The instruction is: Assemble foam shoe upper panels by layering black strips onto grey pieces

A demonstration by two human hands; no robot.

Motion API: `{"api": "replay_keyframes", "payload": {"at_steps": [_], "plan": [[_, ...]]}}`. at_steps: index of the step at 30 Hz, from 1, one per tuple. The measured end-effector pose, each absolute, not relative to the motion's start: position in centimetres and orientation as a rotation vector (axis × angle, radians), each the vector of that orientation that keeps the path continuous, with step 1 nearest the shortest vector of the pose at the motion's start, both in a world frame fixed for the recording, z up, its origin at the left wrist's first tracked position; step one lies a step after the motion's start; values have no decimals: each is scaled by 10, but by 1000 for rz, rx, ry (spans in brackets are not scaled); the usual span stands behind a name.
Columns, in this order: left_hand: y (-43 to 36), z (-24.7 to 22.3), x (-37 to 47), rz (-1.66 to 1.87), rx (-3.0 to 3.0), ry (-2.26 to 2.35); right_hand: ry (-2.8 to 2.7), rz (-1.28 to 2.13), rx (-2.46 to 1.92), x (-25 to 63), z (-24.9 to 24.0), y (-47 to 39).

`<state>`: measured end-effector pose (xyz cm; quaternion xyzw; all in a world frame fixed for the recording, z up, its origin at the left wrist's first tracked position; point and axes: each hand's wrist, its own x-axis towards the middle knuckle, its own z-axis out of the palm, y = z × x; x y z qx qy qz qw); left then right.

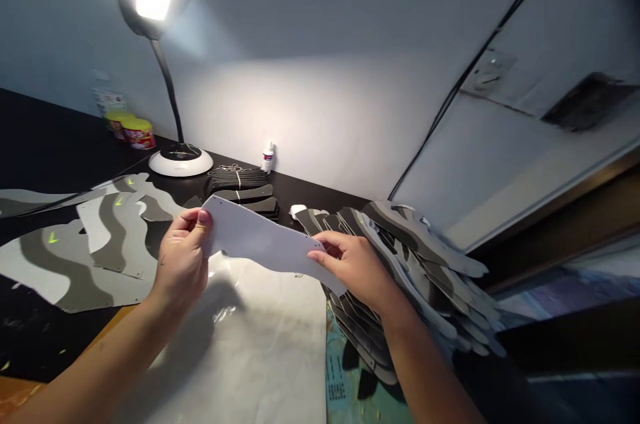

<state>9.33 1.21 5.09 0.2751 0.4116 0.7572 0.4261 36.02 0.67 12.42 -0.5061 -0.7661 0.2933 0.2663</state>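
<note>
A long pale panel [265, 235] with one wavy edge and small holes near its ends is held up in the air, slanting down to the right. My left hand [183, 254] pinches its left end between thumb and fingers. Near the panel's right end, my right hand [353, 264] grips it with the thumb on the front face. Below the panel lies a white sheet [270, 344]. Several grey and white wavy pieces [120, 231] lie to the left of my left hand, some with yellow-green marks.
Stacked grey curved pieces [415, 257] stand beside my right forearm. Behind are a lit lamp [181, 161], a banded black stack [239, 179], a small white bottle [268, 159] and yellow-lidded tins [139, 134]. A green mat [357, 377] shows at the front.
</note>
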Motion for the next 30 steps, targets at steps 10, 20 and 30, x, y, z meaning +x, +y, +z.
{"api": "replay_keyframes", "payload": {"at_steps": [10, 20, 30], "plan": [[10, 56, 88, 1806, 1469, 1253, -2248, 397, -1471, 348, 150, -26], [-21, 75, 105, 1973, 1777, 1148, -2345, 422, -1274, 351, 150, -62], [-48, 80, 48, 1876, 2013, 827, -2083, -239, -1620, 456, 111, -56]]}}
